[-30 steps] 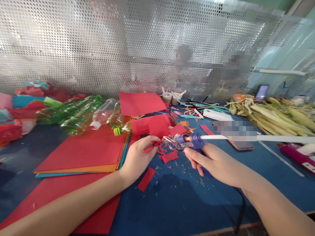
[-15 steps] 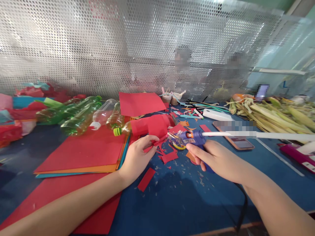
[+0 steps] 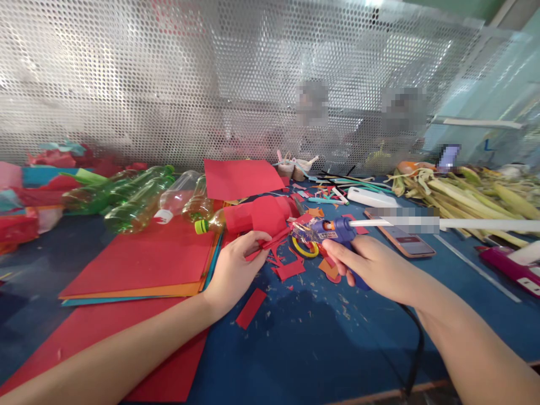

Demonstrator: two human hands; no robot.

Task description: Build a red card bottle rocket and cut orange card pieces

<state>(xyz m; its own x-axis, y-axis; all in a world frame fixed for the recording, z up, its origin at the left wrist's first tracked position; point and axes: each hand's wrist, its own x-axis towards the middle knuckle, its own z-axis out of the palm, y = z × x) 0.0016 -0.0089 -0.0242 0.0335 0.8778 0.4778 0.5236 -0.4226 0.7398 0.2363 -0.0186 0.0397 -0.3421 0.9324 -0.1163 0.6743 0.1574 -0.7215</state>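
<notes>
My right hand (image 3: pixel 363 261) is wrapped round the grip of a blue glue gun (image 3: pixel 337 232), with a long white glue stick (image 3: pixel 400 223) coming out of its back. The gun's nozzle points left, close to a narrow red paper strip (image 3: pixel 276 239). My left hand (image 3: pixel 238 267) pinches that strip between thumb and fingers. Just beyond lies a plastic bottle wrapped in red paper (image 3: pixel 261 216), on its side with its yellow-green cap (image 3: pixel 201 226) to the left. Whether the nozzle touches the strip I cannot tell.
Stacked coloured paper (image 3: pixel 147 259) and several clear and green bottles (image 3: pixel 139 205) lie at left. Red scraps (image 3: pixel 291 270) and a yellow tape ring (image 3: pixel 304 247) surround the work. Right are a phone (image 3: pixel 407 239), dried husks (image 3: pixel 476 191) and a black cord (image 3: pixel 417 349).
My right hand has shifted the glue gun slightly up and right, baring more of the yellow ring. My left hand keeps nearly the same place, the strip tilted up a little.
</notes>
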